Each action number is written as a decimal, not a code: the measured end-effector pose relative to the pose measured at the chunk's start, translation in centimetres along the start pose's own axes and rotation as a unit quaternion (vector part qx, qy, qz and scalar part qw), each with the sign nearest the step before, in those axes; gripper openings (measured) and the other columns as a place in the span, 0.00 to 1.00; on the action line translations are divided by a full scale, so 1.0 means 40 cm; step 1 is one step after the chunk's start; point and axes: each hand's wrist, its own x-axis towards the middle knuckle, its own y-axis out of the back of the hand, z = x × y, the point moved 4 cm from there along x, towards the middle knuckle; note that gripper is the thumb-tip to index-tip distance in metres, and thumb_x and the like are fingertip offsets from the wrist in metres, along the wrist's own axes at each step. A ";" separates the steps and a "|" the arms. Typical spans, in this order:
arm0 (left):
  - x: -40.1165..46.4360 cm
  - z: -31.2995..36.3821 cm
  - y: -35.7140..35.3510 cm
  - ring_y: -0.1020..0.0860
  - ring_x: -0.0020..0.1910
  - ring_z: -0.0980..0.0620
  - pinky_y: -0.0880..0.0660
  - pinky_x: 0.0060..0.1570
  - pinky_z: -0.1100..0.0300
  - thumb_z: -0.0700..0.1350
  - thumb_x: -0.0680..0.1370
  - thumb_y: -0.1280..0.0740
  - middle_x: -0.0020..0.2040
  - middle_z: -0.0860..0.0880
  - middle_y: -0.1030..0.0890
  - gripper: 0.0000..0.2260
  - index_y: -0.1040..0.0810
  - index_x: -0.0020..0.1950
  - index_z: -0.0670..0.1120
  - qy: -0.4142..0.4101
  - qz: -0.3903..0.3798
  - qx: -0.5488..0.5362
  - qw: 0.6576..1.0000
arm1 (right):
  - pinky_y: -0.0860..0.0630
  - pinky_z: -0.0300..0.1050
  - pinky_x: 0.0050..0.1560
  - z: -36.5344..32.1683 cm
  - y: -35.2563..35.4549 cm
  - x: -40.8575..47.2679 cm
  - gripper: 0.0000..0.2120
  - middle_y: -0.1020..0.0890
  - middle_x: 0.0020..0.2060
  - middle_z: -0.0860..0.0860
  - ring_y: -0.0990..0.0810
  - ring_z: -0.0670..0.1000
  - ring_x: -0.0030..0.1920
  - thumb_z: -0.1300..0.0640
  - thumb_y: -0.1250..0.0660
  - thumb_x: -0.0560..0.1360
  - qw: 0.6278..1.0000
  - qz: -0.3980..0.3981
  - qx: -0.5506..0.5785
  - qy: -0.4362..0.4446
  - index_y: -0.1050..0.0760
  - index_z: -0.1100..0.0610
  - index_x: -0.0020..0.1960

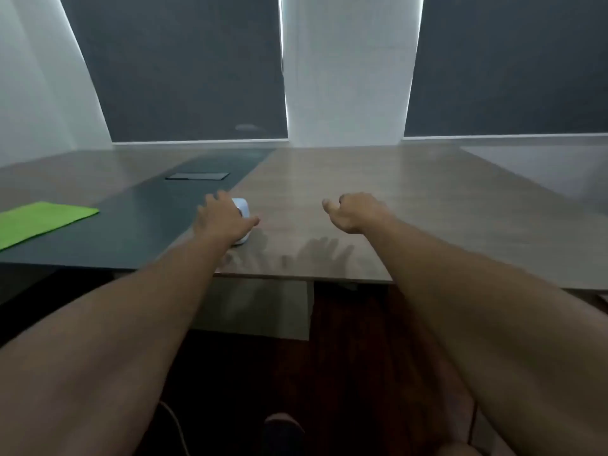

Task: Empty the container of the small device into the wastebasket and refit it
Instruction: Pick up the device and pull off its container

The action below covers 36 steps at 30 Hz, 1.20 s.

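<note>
The left hand (223, 218) lay spread over the small white device (241, 213) on the bench (362, 199) (grip unclear). The right hand (352, 212) hovered loosely curled, holding nothing.

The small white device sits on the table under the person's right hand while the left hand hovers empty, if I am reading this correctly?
Not quite: the head view shows the left hand over the small white device on the table; the right hand, loosely curled, hovers empty.
</note>
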 end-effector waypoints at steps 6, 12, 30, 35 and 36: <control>0.043 -0.058 -0.061 0.29 0.66 0.36 0.31 0.62 0.47 0.56 0.68 0.24 0.68 0.37 0.30 0.37 0.35 0.70 0.43 0.063 0.017 -0.115 0.991 | 0.37 0.61 0.67 -0.026 -0.053 0.034 0.33 0.25 0.67 0.61 0.31 0.62 0.69 0.39 0.56 0.81 0.999 0.024 -0.020 0.022 0.29 0.61 0.71; 0.063 -0.071 -0.065 0.24 0.63 0.38 0.29 0.60 0.50 0.50 0.69 0.25 0.65 0.39 0.24 0.30 0.31 0.67 0.45 0.093 0.056 -0.182 0.977 | 0.37 0.61 0.70 -0.036 -0.065 0.053 0.31 0.24 0.68 0.62 0.33 0.63 0.70 0.41 0.52 0.81 0.996 0.066 0.044 0.047 0.28 0.61 0.71; -0.063 0.260 -0.127 0.19 0.45 0.41 0.18 0.39 0.51 0.45 0.73 0.28 0.55 0.39 0.20 0.11 0.22 0.53 0.45 0.052 -0.254 -0.549 0.795 | 0.17 0.55 0.49 0.136 -0.019 -0.055 0.37 0.20 0.56 0.60 0.18 0.60 0.53 0.32 0.36 0.73 0.813 -0.140 0.552 -0.123 0.28 0.64 0.63; -0.119 0.367 -0.160 0.18 0.48 0.43 0.19 0.41 0.51 0.43 0.73 0.29 0.54 0.40 0.20 0.12 0.21 0.55 0.46 -0.001 -0.322 -0.555 0.767 | 0.17 0.51 0.48 0.250 -0.019 -0.096 0.34 0.18 0.57 0.57 0.17 0.56 0.55 0.36 0.28 0.70 0.783 -0.133 0.599 -0.101 0.25 0.61 0.65; -0.131 0.386 -0.165 0.18 0.48 0.43 0.19 0.41 0.51 0.43 0.73 0.29 0.54 0.41 0.19 0.12 0.22 0.56 0.46 -0.010 -0.333 -0.557 0.761 | 0.17 0.51 0.49 0.271 -0.015 -0.106 0.33 0.18 0.57 0.57 0.18 0.56 0.55 0.38 0.27 0.70 0.776 -0.126 0.610 -0.099 0.24 0.60 0.65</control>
